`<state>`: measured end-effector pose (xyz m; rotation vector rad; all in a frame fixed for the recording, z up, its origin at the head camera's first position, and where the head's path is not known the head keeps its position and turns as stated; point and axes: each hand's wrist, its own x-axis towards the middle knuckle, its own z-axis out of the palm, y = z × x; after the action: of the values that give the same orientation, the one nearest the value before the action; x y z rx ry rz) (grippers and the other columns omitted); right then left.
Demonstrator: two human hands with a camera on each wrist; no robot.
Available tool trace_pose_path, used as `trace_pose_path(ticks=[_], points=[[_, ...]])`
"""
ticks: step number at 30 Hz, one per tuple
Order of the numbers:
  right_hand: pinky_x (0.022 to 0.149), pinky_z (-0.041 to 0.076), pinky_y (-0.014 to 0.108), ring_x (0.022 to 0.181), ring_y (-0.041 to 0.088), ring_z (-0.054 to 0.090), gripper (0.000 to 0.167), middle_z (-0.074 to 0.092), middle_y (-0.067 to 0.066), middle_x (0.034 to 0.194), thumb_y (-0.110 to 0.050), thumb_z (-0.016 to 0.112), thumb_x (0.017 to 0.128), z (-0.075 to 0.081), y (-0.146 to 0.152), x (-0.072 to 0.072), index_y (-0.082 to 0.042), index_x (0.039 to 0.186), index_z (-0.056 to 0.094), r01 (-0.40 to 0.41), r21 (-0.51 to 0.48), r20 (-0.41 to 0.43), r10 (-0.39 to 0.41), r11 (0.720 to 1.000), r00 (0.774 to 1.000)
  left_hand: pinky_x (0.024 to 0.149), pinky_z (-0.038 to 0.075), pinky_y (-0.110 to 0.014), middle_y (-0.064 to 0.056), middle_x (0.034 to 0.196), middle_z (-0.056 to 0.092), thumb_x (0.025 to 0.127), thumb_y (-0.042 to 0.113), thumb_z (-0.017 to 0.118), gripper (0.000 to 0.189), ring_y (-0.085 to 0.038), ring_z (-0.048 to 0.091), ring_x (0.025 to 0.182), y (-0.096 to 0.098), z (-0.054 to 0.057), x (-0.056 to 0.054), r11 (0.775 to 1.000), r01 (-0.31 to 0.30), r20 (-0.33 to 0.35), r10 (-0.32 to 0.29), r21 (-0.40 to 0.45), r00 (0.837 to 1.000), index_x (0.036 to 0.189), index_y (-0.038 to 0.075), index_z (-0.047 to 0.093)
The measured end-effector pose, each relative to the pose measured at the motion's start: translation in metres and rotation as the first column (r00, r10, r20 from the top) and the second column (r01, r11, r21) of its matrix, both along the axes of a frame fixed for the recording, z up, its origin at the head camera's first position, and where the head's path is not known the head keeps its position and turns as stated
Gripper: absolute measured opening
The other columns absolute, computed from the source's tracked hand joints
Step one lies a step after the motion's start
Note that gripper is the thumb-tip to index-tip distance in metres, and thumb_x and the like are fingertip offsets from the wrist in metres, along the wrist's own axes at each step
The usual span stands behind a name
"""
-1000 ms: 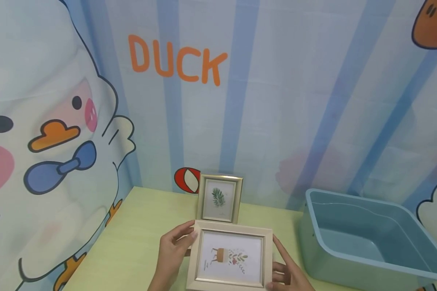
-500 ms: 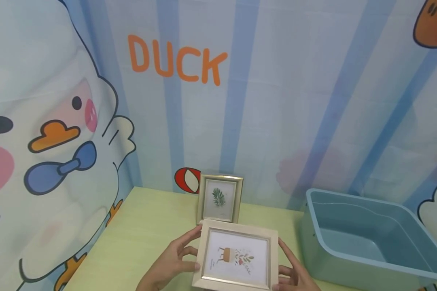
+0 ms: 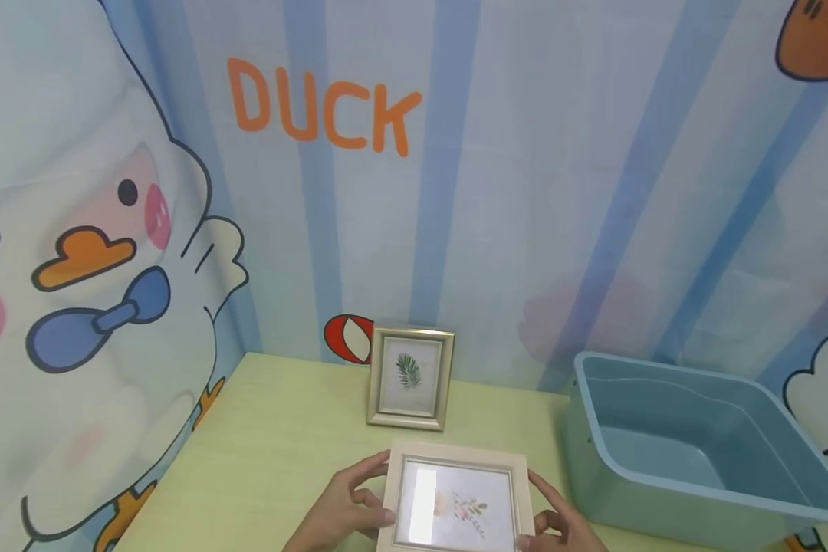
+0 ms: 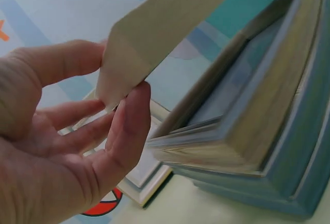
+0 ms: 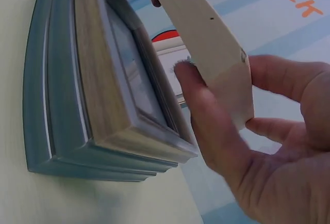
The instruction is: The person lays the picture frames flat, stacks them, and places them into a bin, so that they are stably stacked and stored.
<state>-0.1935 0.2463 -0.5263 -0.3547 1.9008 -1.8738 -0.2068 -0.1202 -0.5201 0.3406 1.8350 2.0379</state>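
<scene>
- Frame (image 3: 458, 506): one, raised between both grips; long axis appears to run grip to grip.
- Left grip (image 3: 348, 506): thumb and fingers clamped on its left edge.
- Right grip (image 3: 562, 525): clamped on its right edge; neither grip nearer.
- Stack (image 4: 258, 126) of frames: below, apart from it, on desk (image 3: 269, 445).
- Leaf frame (image 3: 410, 379): upright, beyond both grips.
</scene>
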Motion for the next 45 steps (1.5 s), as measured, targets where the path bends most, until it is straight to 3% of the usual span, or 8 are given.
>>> trace_pose_path(ticks=[3,5,10,21,26,31,39,45], points=[[0.067,0.054,0.025,0.066,0.007,0.058,0.088,0.053,-0.002,0.079,-0.018,0.071,0.09,0.006,-0.007,0.002,-0.02,0.161,0.019,0.135,0.143,0.044,-0.143,0.98,0.989,0.066,0.062,-0.035,-0.036,0.15,0.035,0.081,0.003,0.074,0.085,-0.011,0.067,0.076,0.005,-0.005,0.001,0.999,-0.04,0.012,0.041,-0.012,0.999,0.153,-0.003,0.029],[0.065,0.053,0.024,0.065,0.007,0.057,0.093,0.055,-0.002,0.075,-0.02,0.071,0.09,0.008,-0.009,0.001,0.007,0.155,0.01,0.169,0.2,0.016,-0.176,0.965,0.984,0.065,0.063,-0.037,-0.035,0.148,0.038,0.08,0.002,0.074,0.086,-0.013,0.069,0.076,0.007,-0.007,0.002,0.998,-0.063,0.023,0.063,-0.017,0.998,0.153,-0.004,0.03],[0.062,0.053,0.024,0.063,0.006,0.06,0.088,0.064,-0.001,0.071,-0.021,0.068,0.092,0.006,-0.01,-0.002,0.017,0.15,0.014,0.141,0.248,-0.036,-0.136,0.958,0.99,0.066,0.063,-0.043,-0.031,0.14,0.048,0.076,-0.001,0.074,0.088,-0.017,0.072,0.076,0.011,-0.011,0.004,0.993,-0.11,0.03,0.111,-0.041,0.993,0.152,-0.005,0.03],[0.06,0.055,0.024,0.063,0.009,0.064,0.089,0.069,0.006,0.074,-0.021,0.074,0.088,-0.004,-0.009,-0.004,0.022,0.144,0.021,0.104,0.235,-0.019,-0.103,0.966,0.995,0.055,0.061,-0.036,-0.036,0.136,0.052,0.073,-0.004,0.075,0.08,-0.017,0.069,0.064,0.023,-0.003,0.01,0.953,-0.22,-0.107,0.201,-0.209,0.974,0.145,-0.006,0.043],[0.063,0.055,0.025,0.067,0.012,0.063,0.089,0.067,0.005,0.075,-0.023,0.076,0.087,-0.005,-0.008,-0.005,0.022,0.143,0.025,0.125,0.292,-0.034,-0.121,0.948,0.992,0.05,0.058,-0.031,-0.031,0.129,0.061,0.069,-0.003,0.076,0.077,-0.015,0.063,0.054,0.032,0.001,0.011,0.897,-0.307,-0.185,0.259,-0.319,0.948,0.141,-0.005,0.049],[0.068,0.054,0.03,0.075,0.017,0.06,0.086,0.063,0.005,0.08,-0.028,0.077,0.087,-0.001,-0.011,-0.005,0.021,0.142,0.031,0.155,0.395,-0.082,-0.133,0.906,0.988,0.05,0.059,-0.03,-0.029,0.127,0.063,0.068,-0.004,0.077,0.074,-0.017,0.068,0.06,0.036,0.007,0.012,0.85,-0.354,-0.186,0.304,-0.389,0.934,0.139,-0.003,0.054],[0.067,0.053,0.031,0.074,0.018,0.06,0.085,0.064,0.006,0.079,-0.026,0.08,0.084,0.006,-0.014,-0.005,0.02,0.14,0.035,0.17,0.459,-0.121,-0.128,0.872,0.984,0.057,0.059,-0.032,-0.022,0.123,0.067,0.068,0.002,0.078,0.072,-0.016,0.064,0.058,0.039,0.011,0.013,0.788,-0.388,-0.257,0.297,-0.477,0.92,0.136,-0.001,0.057],[0.065,0.052,0.028,0.073,0.016,0.058,0.084,0.063,0.004,0.078,-0.026,0.081,0.084,0.008,-0.016,-0.005,0.021,0.139,0.037,0.177,0.479,-0.137,-0.126,0.86,0.983,0.093,0.052,-0.063,-0.012,0.119,0.072,0.066,0.006,0.082,0.07,-0.044,0.064,0.111,0.041,0.012,0.012,0.719,-0.429,-0.299,0.311,-0.547,0.902,0.133,0.005,0.062]])
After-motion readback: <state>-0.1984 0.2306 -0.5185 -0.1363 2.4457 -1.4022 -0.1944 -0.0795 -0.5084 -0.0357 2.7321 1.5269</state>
